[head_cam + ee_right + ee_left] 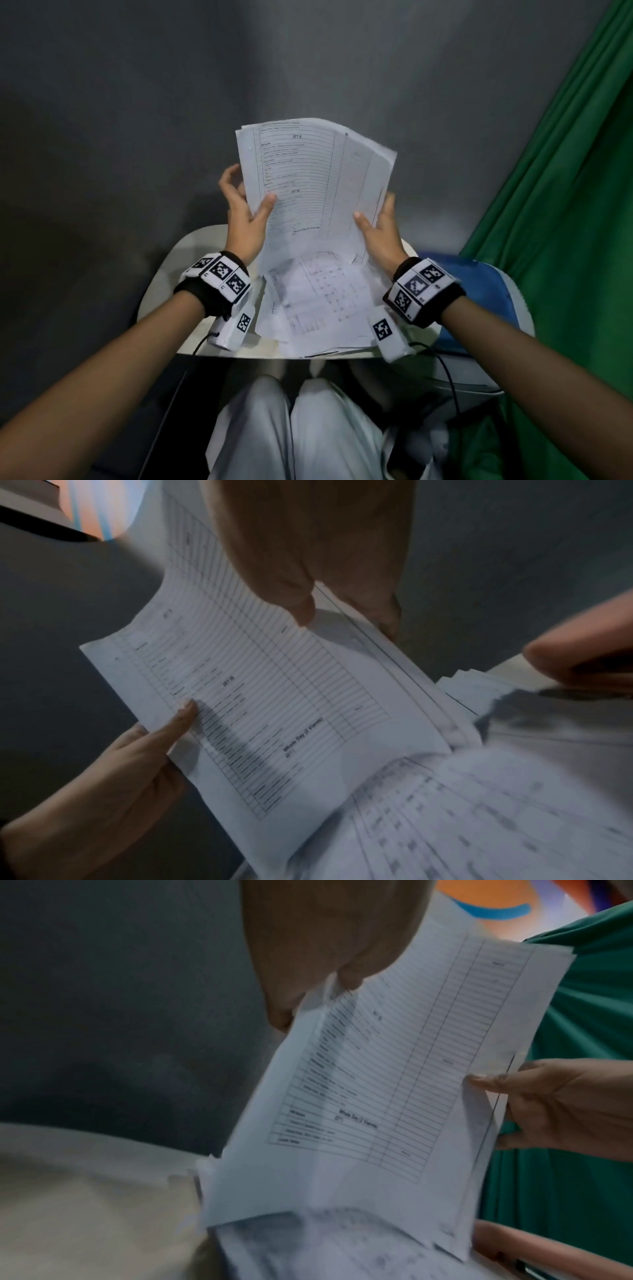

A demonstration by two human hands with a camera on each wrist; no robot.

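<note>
- Two grips share one load in the head view. The left grip and the right grip each clamp a side edge of the sheaf of printed forms, thumb on the front sheet and fingers behind.
- The sheaf stands near upright above the tabletop, with its lower edge down at the loose sheets lying there. Both forearms reach forward with the wrists raised.
- Left wrist view: the left grip pinches the sheaf's left edge between thumb and fingertips, closed on paper alone. Opposite it, the right grip lays its thumb across the front sheet.
- Right wrist view: the right grip is closed the same way on the right edge, where the sheets fan slightly apart. The left grip shows its thumb flat on the front sheet.
- Step in hand, as judged: gathering the forms and squaring them into one stack.
- Next move, as judged: ease both pinches a little and tap the lower edge on the tabletop so the sheets align. Too tight a pinch would lock in the offset, and too slack a pinch would let sheets slide out.
</note>
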